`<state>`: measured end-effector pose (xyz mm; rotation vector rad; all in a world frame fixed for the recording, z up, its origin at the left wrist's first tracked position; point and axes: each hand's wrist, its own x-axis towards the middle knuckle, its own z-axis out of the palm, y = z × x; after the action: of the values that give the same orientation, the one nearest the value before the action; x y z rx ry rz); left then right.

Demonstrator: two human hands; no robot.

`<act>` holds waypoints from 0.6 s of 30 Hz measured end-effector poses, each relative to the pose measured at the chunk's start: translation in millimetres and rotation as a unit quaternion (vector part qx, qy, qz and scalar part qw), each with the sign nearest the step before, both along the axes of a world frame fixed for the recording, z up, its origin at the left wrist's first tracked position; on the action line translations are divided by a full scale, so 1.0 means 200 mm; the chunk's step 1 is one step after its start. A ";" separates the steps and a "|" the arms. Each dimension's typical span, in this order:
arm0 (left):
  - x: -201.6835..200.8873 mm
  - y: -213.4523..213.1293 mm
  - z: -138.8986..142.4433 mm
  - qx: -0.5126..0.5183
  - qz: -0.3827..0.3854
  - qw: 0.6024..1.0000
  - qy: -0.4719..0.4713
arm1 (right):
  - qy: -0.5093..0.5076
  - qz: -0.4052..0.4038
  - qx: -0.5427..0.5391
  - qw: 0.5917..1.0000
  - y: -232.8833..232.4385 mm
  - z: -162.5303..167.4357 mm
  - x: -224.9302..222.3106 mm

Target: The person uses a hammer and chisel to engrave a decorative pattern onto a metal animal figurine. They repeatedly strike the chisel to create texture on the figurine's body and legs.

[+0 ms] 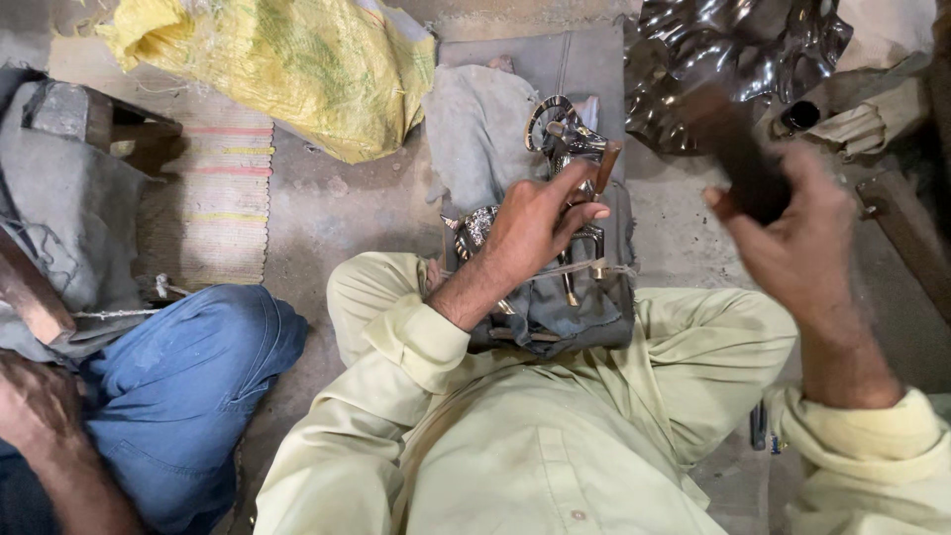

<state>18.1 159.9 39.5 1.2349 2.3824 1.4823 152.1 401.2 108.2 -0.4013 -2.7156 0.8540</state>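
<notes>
Fingers (580, 193) of our left hand (535, 223) lay stretched over a shiny metal animal figure (567, 149), pressing it down rather than pinching it; the figure rested on a grey cloth pad (584, 307) between our knees, its curled horn pointing away from us. A thin cord (594, 267) crossed the pad just under the figure's legs.

Our right hand (792, 233) was raised off to the right, its fingers wrapped tight around a dark handle (738, 163). That tool was blurred, so we could not tell its kind. It hung apart from the figure, above the bare floor (347, 198).

Behind the tool sat a large dark, glossy metal piece (733, 50) with a wavy surface. A rumpled grey cloth (480, 129) lay just beside the figure's left, touching the pad. Farther off, a yellow woven sack (297, 59) slumped on the floor, and a striped mat (218, 198) lay near it.

At the lower left, another person's knee in blue trousers (188, 376) came near our own leg, and that person's hand (35, 406) showed at the frame edge.
</notes>
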 end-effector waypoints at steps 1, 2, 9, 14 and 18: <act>0.00 0.00 0.00 0.008 0.000 1.000 0.010 | 0.008 -0.022 0.002 1.000 0.01 0.04 -0.05; 0.01 0.01 0.00 0.017 0.001 1.000 0.021 | 0.017 -0.044 0.005 0.999 0.01 0.07 -0.08; -0.01 0.04 0.00 -0.009 0.011 0.999 0.030 | -0.103 0.057 0.310 0.943 0.04 0.32 -0.16; -0.02 0.02 0.02 0.035 -0.016 0.999 0.026 | -0.053 0.087 0.353 0.930 0.01 0.35 -0.14; -0.03 0.02 0.04 -0.014 -0.030 0.999 0.009 | -0.141 0.002 0.247 0.959 0.02 0.32 -0.12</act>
<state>11.7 163.6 47.7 1.3075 2.3473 1.4211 128.9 405.8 173.0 -0.4310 -3.0520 0.0975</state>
